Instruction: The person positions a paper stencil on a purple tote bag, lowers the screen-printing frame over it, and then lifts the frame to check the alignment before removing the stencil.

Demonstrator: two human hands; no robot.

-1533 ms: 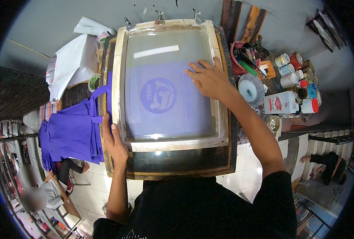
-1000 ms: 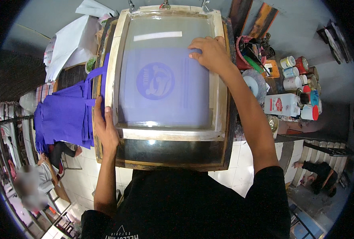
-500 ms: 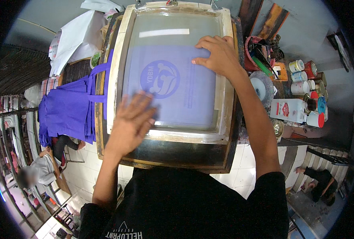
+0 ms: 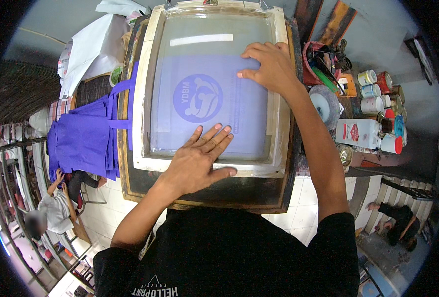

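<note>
Silkscreen frame [image 4: 145, 84], wooden-railed, laid flat on a dark printing board [image 4: 259, 192], with a purple fabric bag [image 4: 170, 128] directly beneath its mesh [image 4: 199, 59] and visible through it. Already done, judging by this: bag placed, screen down over it. Apparently not yet done: any inking, with no wet ink to be seen on the mesh, no squeegee in either hand, and the round emblem [image 4: 198, 99] showing only in purple. Left of the frame, a stack of similar purple bags [image 4: 83, 141], plain on the faces in sight.

Left hand [image 4: 192, 166] at the frame's near end, fingers slightly spread over the mesh, thumb out along the near rail; grip apart, clamped on nothing. Right hand [image 4: 274, 69] over the frame's right side, fingers bent toward the mesh, thumb and forefinger apart; firmness of contact impossible to tell.

Right of the frame, a red tub [image 4: 307, 76] crowded with dark tools and a green implement [image 4: 324, 79]; nearer, a round grey pan [image 4: 333, 106] with pale bluish contents; farther right, a white jerrycan [image 4: 369, 134], contents hidden, beside a red-capped jar [image 4: 390, 144]. Left of the frame, a small bowl [image 4: 112, 78] with something green inside.
</note>
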